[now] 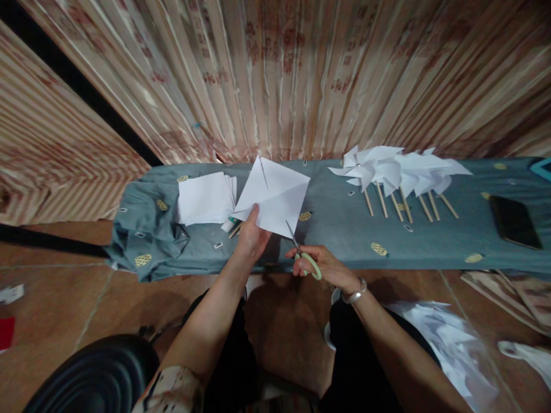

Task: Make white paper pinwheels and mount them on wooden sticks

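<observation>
My left hand [253,236] grips the lower left side of a white paper square [279,192], thumb on top. The sheet is tilted like a diamond, with slits running in from its top and left corners. In my right hand [321,265] is a pair of scissors [313,267] with pale green handles; its blades are at the paper's bottom corner. I cannot tell how far the blades are apart. Left of the sheet lies a stack of white paper squares [204,198]. Several paper pinwheels [396,166] on wooden sticks lie to the right.
A blue-grey patterned cloth [344,229] covers the narrow bench. A dark phone [515,222] lies near its right end. A small white tube [228,225] sits beside the paper stack. Below are a black round stool [97,378] and a clear bag of white paper [451,338]. Curtains [275,86] hang behind.
</observation>
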Demonstrator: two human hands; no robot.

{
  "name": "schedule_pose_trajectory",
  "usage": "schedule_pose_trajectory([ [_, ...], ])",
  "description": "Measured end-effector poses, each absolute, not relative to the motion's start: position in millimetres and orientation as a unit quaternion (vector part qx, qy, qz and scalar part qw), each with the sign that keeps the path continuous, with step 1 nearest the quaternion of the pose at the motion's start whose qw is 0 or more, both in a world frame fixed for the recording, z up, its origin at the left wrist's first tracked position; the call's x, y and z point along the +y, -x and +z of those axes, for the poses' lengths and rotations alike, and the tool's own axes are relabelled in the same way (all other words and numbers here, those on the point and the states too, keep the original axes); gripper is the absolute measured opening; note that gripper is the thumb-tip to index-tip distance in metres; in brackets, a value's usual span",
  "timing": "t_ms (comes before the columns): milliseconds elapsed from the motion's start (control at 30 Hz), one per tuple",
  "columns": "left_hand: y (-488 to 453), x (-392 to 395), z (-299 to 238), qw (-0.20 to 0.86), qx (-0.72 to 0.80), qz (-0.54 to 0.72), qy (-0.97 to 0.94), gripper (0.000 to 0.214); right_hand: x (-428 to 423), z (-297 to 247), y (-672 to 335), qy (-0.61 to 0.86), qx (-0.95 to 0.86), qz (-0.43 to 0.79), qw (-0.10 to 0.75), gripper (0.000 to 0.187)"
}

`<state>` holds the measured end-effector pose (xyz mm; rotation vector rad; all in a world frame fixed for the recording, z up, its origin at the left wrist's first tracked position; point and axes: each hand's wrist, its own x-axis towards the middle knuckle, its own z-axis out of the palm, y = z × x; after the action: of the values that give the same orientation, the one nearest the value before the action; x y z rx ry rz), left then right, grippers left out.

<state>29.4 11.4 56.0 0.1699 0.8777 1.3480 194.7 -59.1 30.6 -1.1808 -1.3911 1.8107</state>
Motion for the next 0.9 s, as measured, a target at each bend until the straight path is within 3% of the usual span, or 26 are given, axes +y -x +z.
schedule_pose_trajectory([
  [533,-24.7,11.5,54.7,0.696,0.391,0.598,-0.064,0.024,-59.2,27.5,-190.6,0.448,-0.49,0.689,0.291,0.054],
  [900,-25.2,10.5,61.8,0.69,0.401,0.6,-0.048,0.033,-58.7,28.1,-186.5,0.472,-0.484,0.679,0.287,0.05],
])
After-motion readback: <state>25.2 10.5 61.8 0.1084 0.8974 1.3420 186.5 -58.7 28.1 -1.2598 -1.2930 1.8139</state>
